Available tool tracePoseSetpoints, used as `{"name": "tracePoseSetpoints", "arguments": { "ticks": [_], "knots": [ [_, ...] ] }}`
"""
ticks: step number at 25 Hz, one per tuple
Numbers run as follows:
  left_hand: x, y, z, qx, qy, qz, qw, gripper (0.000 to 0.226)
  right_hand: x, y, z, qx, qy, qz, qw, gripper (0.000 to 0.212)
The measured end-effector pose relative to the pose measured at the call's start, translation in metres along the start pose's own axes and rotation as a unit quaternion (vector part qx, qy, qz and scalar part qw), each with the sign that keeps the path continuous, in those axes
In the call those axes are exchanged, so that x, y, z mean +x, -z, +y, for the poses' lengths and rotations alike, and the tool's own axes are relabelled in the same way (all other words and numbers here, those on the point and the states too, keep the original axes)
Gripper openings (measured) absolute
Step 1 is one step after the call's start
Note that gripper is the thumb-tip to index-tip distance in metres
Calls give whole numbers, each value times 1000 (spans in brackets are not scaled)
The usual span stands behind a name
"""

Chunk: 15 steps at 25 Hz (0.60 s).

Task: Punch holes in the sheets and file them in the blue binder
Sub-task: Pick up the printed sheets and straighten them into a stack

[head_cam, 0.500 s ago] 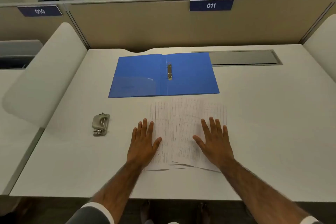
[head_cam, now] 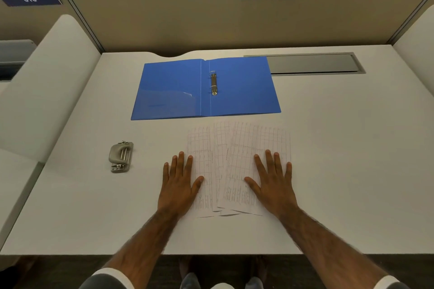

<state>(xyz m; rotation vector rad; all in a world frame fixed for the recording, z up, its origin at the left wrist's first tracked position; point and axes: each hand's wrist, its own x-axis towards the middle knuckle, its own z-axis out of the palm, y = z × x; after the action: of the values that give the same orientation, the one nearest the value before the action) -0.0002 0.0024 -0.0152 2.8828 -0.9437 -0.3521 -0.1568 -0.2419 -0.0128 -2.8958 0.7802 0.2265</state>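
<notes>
Both hands lie flat and released, fingers straight and spread, gripping nothing. The left hand (head_cam: 178, 185) rests on the left border of the sheets (head_cam: 234, 148), thumb and forefinger on paper and the other fingers on bare desk. The right hand (head_cam: 272, 183) rests on the right part of the stack.

Under everything spreads the white desk (head_cam: 340, 171). Its near edge runs across at 6 o'clock beneath the forearms, and wide bare surface lies at 3 o'clock and at 7 o'clock. A beige partition (head_cam: 164, 19) closes the far edge at 12 o'clock.

The blue binder (head_cam: 244, 87) lies open and flat at 12 o'clock from the hands. Its far right corner overlaps the left end of a grey hatch (head_cam: 312, 63) at 1 o'clock. Its near edge lies just beyond the far edge of the sheets, with a narrow strip of desk between them.

The sheets, printed with grids, are fanned unevenly, their near corners out of line.

The grey hole punch (head_cam: 121, 156) sits at 9 o'clock from the left hand, apart from the paper, with bare desk all round it.

A metal ring mechanism (head_cam: 213, 83) sits beside the binder's spine.
</notes>
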Motion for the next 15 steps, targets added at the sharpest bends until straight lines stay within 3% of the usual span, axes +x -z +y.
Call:
{"name": "tracePoseSetpoints", "arguments": {
  "ticks": [3,5,9,15],
  "knots": [
    [-1,8,16,1,3,38,999,79,-1,-1,1,-3,2,5,1000,86],
    [5,18,41,-7,-37,56,998,76,-1,-2,1,1,3,19,1000,86],
    [26,22,94,4,-165,24,986,72,-2,-2,1,9,6,22,1000,85],
    [41,7,107,29,-193,-35,980,76,12,6,18,8,-8,20,1000,82]
  ]
}}
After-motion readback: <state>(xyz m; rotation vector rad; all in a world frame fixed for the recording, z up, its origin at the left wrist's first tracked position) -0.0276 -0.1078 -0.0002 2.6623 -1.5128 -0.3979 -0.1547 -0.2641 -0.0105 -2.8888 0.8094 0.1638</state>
